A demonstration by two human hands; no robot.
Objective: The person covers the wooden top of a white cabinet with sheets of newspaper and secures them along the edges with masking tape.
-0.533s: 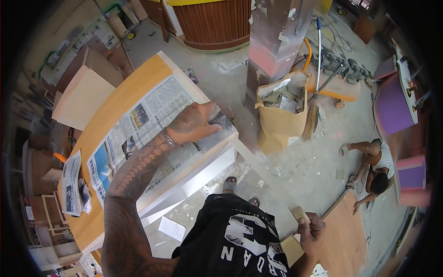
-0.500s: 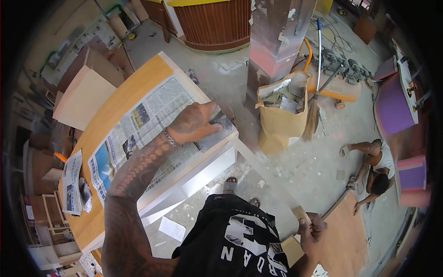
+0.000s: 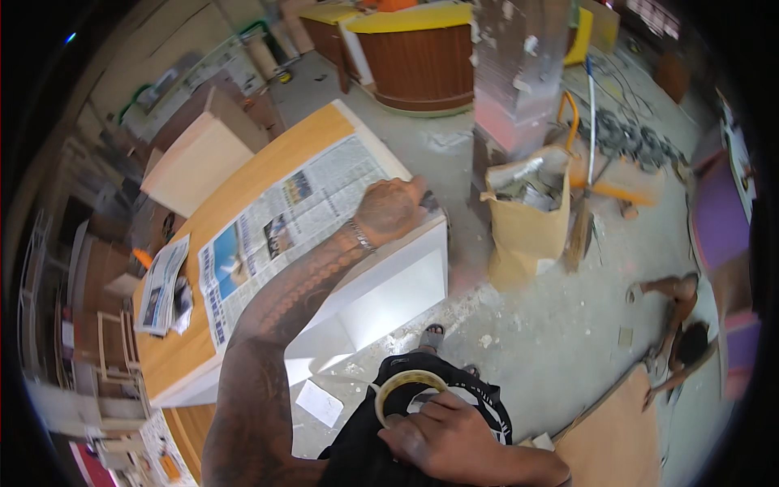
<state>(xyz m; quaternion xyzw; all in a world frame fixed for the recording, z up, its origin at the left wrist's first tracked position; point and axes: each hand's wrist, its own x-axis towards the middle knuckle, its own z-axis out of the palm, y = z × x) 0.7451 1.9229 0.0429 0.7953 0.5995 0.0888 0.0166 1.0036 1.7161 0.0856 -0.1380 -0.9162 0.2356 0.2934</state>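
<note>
My left hand (image 3: 391,213) is closed over the corner of a spread newspaper (image 3: 284,213) at the right end of a wood-topped counter (image 3: 312,134). Its fingertips are mostly hidden behind the knuckles. Close to my body, my right hand (image 3: 450,442) grips a roll of masking tape (image 3: 410,377), its open ring facing up at me. The newspaper lies along the counter's near edge, above a white front panel (image 3: 381,284). I cannot make out any strip of tape between the roll and the counter.
A folded newspaper (image 3: 165,280) lies at the counter's left. Beyond the right end stand a pillar (image 3: 519,81), a paper sack of scraps (image 3: 527,235) and a broom (image 3: 580,231). At right, another person (image 3: 686,333) crouches by a wooden sheet (image 3: 613,422).
My right hand has brought the tape roll leftward, in front of my body; the strip stretched from the counter corner no longer shows. My left hand stays at that corner. The view has shifted.
</note>
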